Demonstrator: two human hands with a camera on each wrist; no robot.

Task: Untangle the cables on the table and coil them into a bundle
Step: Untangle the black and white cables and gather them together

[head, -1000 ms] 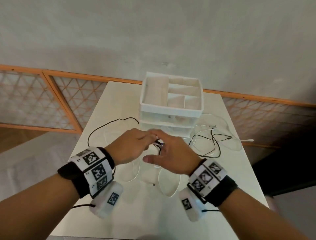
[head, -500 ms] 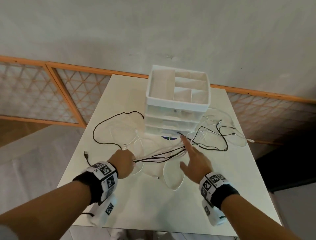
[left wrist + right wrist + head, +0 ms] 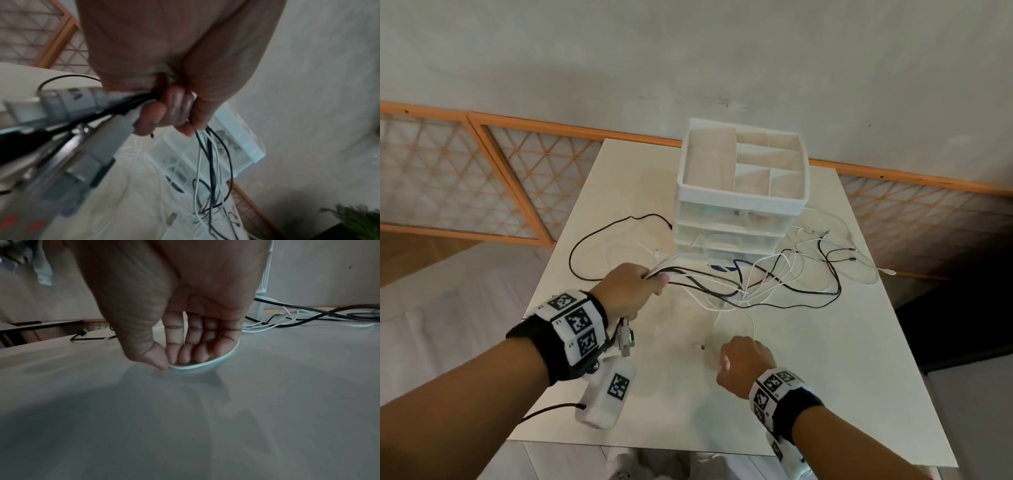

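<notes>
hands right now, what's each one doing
Left hand: grips a bunch of thin black and white cables.
Right hand: pinches a thin white cable loop on the white table.

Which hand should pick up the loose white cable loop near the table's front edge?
Right. The right hand already has its fingers down on the thin white cable loop on the white table. The left hand is full, gripping the black and white cable bunch.

We see black & white cables [image 3: 739, 284], white table [image 3: 825, 377], white organiser [image 3: 743, 202], b/w checkered wristbands [image 3: 575, 322].
</notes>
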